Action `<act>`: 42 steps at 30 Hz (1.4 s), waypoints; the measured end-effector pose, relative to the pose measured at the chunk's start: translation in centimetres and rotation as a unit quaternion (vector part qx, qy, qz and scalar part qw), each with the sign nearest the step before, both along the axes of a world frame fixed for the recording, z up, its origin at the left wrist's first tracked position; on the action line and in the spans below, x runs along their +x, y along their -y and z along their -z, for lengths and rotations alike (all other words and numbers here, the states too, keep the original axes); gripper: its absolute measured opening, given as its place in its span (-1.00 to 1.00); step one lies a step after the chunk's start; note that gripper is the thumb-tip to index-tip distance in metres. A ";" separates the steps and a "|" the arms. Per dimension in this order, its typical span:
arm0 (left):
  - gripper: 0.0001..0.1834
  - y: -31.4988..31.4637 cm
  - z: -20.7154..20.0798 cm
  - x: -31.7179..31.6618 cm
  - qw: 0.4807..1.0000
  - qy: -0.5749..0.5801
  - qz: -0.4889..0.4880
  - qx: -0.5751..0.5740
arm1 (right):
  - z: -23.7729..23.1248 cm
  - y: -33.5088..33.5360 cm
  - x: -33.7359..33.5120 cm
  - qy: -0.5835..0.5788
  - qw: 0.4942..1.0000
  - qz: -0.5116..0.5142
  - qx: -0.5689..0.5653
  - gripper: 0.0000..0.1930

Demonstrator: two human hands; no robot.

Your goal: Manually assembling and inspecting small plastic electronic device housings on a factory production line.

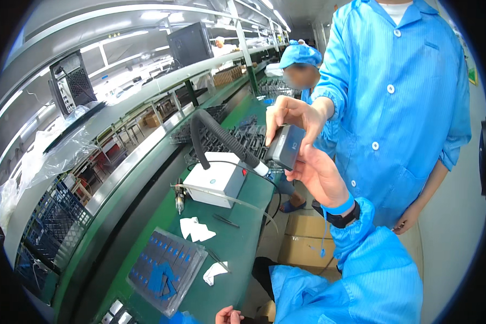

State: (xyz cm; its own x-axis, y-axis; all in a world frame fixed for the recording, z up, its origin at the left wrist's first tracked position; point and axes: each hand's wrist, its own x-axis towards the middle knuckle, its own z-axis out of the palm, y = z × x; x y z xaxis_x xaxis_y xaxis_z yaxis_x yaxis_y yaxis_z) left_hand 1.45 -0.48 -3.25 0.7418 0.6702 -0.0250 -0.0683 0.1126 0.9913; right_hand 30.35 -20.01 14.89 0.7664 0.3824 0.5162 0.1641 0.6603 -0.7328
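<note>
A small dark rectangular electronic device (289,148) is held up above the bench's right edge. My right hand (321,175), wearing a blue wrist strap (340,208), grips its lower end with the fingers. A co-worker's hand (297,116) holds the same device from above. At the bottom edge lies my left hand (229,315), its fingers curled, with nothing visible in them; the frame cuts part of it off. Above it on the bench are a tray (195,274) of dark flat pieces with blue tabs, white wipes (197,229) and tweezers (225,221).
A white box (216,181) with a black flexible hose (227,135) stands on the green bench (237,245). Black parts (237,137) are massed behind it. A co-worker in blue (389,108) stands close at right; another person (302,65) is farther back. A cardboard box (302,251) is below.
</note>
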 end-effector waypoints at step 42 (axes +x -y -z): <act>-0.47 -1.4 -1.0 -1.8 0.985 0.014 -0.079 -0.153 | 16.3 -12.6 -13.2 -0.059 0.853 -0.354 -0.379 -0.50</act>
